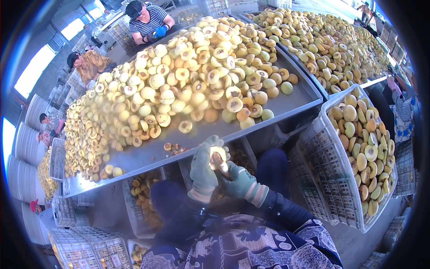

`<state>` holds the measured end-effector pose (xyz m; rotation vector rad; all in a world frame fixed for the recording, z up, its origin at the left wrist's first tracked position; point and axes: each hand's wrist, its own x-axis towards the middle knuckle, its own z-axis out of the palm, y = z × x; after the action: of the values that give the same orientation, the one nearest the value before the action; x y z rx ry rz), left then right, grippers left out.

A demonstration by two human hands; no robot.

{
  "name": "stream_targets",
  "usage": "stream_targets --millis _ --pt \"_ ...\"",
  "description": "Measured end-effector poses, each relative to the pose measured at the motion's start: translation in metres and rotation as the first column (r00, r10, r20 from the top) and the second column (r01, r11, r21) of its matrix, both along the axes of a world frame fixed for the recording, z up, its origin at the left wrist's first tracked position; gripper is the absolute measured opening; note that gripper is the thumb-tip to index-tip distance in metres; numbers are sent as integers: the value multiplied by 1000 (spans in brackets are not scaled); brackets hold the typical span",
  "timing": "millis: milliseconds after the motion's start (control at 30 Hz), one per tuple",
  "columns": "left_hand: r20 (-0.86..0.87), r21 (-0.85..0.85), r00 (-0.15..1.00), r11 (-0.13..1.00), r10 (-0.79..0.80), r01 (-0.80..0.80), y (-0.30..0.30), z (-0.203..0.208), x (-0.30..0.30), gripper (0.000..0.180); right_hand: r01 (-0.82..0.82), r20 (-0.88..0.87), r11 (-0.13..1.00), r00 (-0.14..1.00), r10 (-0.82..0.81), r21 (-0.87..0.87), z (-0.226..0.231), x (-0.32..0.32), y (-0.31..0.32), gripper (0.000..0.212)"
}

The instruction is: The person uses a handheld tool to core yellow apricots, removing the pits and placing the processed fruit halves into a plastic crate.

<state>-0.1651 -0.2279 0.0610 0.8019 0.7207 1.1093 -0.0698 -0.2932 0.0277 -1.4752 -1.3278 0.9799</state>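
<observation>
In my gloved left hand (204,168) a halved yellow peach (217,157) is held, its cut face with a brown centre turned up. The fingers wrap round its far side and edge. My gloved right hand (241,180) is closed just below the peach, its fingertips at the fruit's lower edge. Whatever those fingers grip is too small and too hidden to name. Both hands are above my lap, at the near edge of a metal table (264,127) heaped with peach halves (179,80). Small brown scraps (174,149) lie on the metal close to my left hand.
A grey plastic crate (333,179) full of peach halves stands at my right. Crates (131,204) holding fruit sit under the table edge by my legs. Another heaped table (313,74) lies at the far right. Co-workers (150,22) sit along the far and left sides.
</observation>
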Motion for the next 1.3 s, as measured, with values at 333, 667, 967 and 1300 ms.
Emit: stream_targets --millis 333,667,967,1300 --pt "-2 86 1000 996 28 -27 5 -9 -3 45 -297 -504 929 850 151 -222 26 12 4 22" --pt "23 -148 1000 989 -3 7 -5 12 3 36 -797 -997 604 -53 -54 10 8 28 3 27" --pt "35 -183 995 979 -88 93 0 18 1 42 -647 -862 683 -504 -50 339 4 7 -7 28" --pt "-5 -153 982 970 -190 187 -4 24 -13 48 -827 -991 556 -128 -49 79 19 31 0 26"
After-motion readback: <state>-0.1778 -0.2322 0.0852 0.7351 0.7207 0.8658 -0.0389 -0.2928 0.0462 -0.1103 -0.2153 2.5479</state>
